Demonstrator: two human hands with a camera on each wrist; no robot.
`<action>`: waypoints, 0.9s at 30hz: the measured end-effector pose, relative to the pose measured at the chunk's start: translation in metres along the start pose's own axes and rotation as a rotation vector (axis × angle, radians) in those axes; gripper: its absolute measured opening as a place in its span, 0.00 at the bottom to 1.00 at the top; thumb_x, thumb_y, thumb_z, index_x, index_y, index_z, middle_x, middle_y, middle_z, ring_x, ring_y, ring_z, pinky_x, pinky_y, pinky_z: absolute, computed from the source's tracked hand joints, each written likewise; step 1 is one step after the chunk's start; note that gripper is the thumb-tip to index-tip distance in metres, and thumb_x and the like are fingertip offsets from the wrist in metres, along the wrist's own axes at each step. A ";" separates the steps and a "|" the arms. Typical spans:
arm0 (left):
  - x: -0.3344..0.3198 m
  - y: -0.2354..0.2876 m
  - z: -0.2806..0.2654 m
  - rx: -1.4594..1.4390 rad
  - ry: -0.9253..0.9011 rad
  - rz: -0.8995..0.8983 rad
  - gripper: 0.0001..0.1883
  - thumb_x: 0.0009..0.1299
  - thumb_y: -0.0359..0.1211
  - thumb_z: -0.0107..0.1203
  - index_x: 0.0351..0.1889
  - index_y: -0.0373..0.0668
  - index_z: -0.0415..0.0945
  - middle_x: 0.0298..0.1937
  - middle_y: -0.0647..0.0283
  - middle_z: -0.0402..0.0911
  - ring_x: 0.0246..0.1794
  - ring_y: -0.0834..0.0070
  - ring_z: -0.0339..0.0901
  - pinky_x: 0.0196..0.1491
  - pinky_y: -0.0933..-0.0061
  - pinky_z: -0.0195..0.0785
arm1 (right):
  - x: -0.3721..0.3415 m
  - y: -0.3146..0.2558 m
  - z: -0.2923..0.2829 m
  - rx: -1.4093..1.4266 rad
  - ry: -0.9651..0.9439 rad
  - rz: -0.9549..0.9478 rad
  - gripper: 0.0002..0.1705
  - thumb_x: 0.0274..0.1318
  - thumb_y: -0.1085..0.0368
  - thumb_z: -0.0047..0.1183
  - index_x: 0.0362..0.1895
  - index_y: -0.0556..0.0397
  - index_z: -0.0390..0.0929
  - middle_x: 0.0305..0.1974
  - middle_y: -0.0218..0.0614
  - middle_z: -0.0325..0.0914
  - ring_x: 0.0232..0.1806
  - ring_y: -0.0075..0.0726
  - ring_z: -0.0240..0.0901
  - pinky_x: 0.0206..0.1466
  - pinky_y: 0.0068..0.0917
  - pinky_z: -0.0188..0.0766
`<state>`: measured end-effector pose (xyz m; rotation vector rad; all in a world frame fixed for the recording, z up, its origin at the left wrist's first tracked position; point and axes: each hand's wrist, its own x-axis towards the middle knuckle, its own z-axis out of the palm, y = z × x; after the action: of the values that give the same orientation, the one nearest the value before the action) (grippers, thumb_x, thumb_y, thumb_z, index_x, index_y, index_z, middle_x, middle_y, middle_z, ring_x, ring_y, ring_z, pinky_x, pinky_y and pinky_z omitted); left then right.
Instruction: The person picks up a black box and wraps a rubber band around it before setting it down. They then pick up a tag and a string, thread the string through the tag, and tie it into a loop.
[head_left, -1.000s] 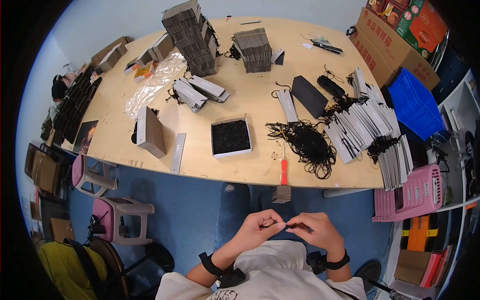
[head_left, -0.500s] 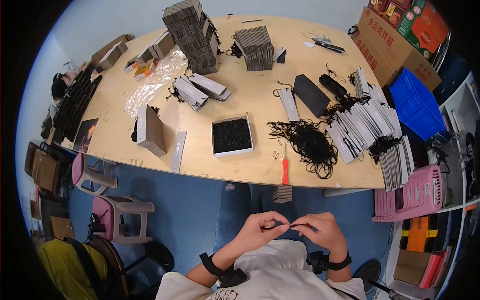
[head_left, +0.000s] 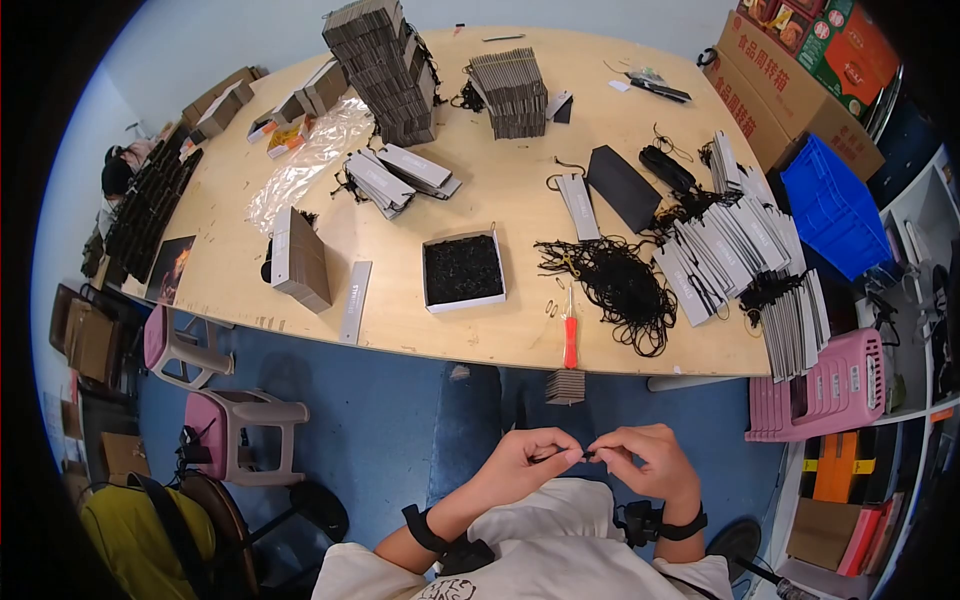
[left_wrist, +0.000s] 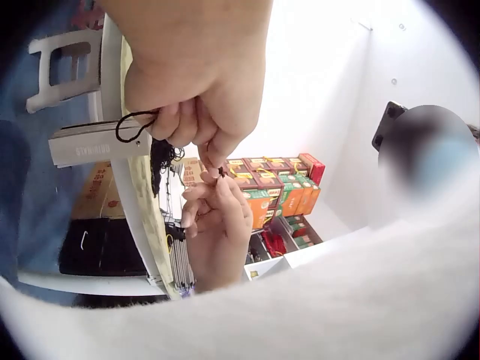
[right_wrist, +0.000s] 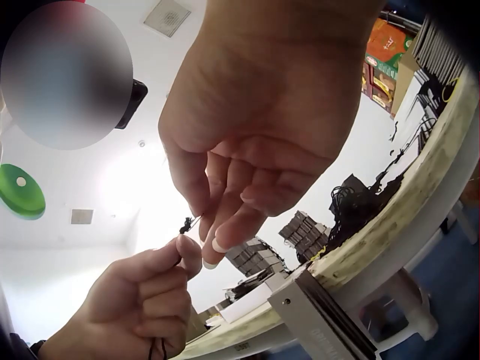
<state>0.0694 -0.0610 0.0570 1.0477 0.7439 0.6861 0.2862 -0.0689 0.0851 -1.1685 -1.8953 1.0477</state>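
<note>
In front of the body, below the table edge, both hands meet fingertip to fingertip. My left hand (head_left: 525, 464) pinches a thin black cord between thumb and forefinger, its other fingers curled in. A loop of this black cord (left_wrist: 129, 126) hangs out by the curled fingers in the left wrist view. My right hand (head_left: 650, 462) pinches at the same cord from the other side, thumb against forefinger, the remaining fingers loosely bent. Between the two sets of fingertips, a small dark knotted bit (right_wrist: 187, 224) shows in the right wrist view.
A stack of grey tags (head_left: 565, 387) juts at the table's front edge, beside a red-handled tool (head_left: 569, 342). On the table (head_left: 440, 345) are a heap of black cords (head_left: 625, 300), a white box (head_left: 463, 308) of black bits, and fanned tags (head_left: 715, 250).
Both hands have shifted slightly to the right and stay fingertip to fingertip. The fingers have moved a little on the cord; the things on the table stay put.
</note>
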 end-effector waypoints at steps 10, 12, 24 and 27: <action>0.000 0.004 -0.001 -0.069 0.019 -0.037 0.06 0.73 0.29 0.55 0.40 0.34 0.79 0.20 0.81 0.62 0.22 0.94 0.51 0.26 0.86 0.44 | 0.005 -0.010 -0.001 -0.063 0.090 -0.115 0.12 0.43 0.75 0.63 0.36 0.53 0.82 0.31 0.35 0.80 0.25 0.30 0.76 0.24 0.23 0.69; 0.001 0.001 0.000 -0.073 0.024 -0.036 0.06 0.73 0.29 0.55 0.40 0.34 0.79 0.20 0.82 0.62 0.21 0.94 0.51 0.26 0.85 0.43 | 0.005 -0.007 0.000 -0.082 0.106 -0.165 0.12 0.42 0.75 0.63 0.36 0.54 0.82 0.31 0.35 0.79 0.25 0.32 0.76 0.25 0.24 0.70; 0.003 0.000 0.003 -0.098 0.067 -0.038 0.05 0.73 0.28 0.55 0.39 0.35 0.79 0.22 0.82 0.62 0.22 0.94 0.51 0.26 0.86 0.42 | 0.008 -0.002 0.006 -0.239 0.148 -0.252 0.09 0.38 0.76 0.62 0.29 0.53 0.81 0.29 0.31 0.78 0.25 0.33 0.76 0.24 0.26 0.71; 0.003 0.000 0.003 -0.090 0.075 -0.045 0.05 0.73 0.28 0.55 0.39 0.35 0.79 0.21 0.83 0.60 0.22 0.94 0.50 0.25 0.86 0.42 | 0.008 0.000 0.007 -0.278 0.158 -0.251 0.09 0.37 0.76 0.62 0.27 0.53 0.79 0.28 0.31 0.77 0.25 0.33 0.75 0.24 0.26 0.70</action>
<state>0.0738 -0.0597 0.0575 0.9246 0.7926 0.7168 0.2769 -0.0632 0.0829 -1.0909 -2.0408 0.5539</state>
